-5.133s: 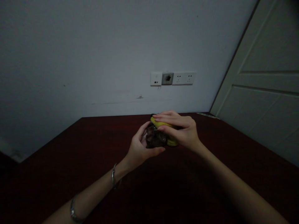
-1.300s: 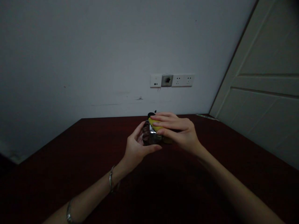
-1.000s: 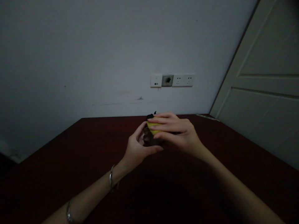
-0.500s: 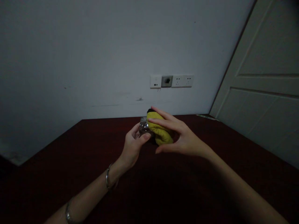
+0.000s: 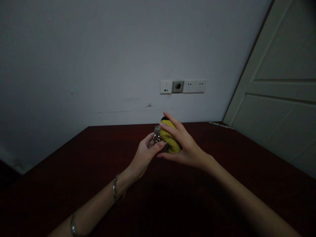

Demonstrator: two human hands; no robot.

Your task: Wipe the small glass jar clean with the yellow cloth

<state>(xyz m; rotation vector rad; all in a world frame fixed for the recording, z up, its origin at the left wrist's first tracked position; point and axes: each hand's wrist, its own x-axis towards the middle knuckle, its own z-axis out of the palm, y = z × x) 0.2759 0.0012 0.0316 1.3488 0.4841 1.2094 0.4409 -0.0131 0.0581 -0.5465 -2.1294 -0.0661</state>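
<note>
My left hand grips a clear, shiny object, perhaps a glass or jar; my fingers and the cloth cover much of it. Against its right side, my right hand presses a bunched yellow cloth with a dark edge at the top. The right fingers curve over the cloth, and the thumb reaches below it towards the left thumb. Both hands are held together above the dark red table.
The dark red table runs back to a pale wall. Several sockets and a switch are set in the wall above its far edge. A white panelled door stands at the right. A thin strip lies at the far right edge.
Both hands have shifted slightly right with the clear object and cloth. My right hand has closed further round the cloth, its thumb now nearer the left thumb.
</note>
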